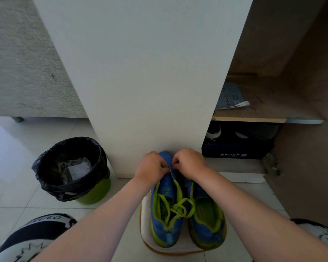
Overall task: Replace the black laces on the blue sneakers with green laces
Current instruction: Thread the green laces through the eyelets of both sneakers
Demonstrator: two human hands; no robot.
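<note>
Two blue sneakers with lime trim stand side by side on the tiled floor, toes toward a white panel. The left sneaker carries a green lace lying loose over its opening. The right sneaker shows no lace that I can make out. My left hand and my right hand are curled close together over the left sneaker's toe end. Between them they pinch a thin strand there; its colour is hard to tell.
A green bin with a black liner stands left of the shoes, a clear wrapper inside. The white cabinet panel rises right behind the toes. At right, an open cabinet holds a dark shoebox and papers. My knees frame the bottom corners.
</note>
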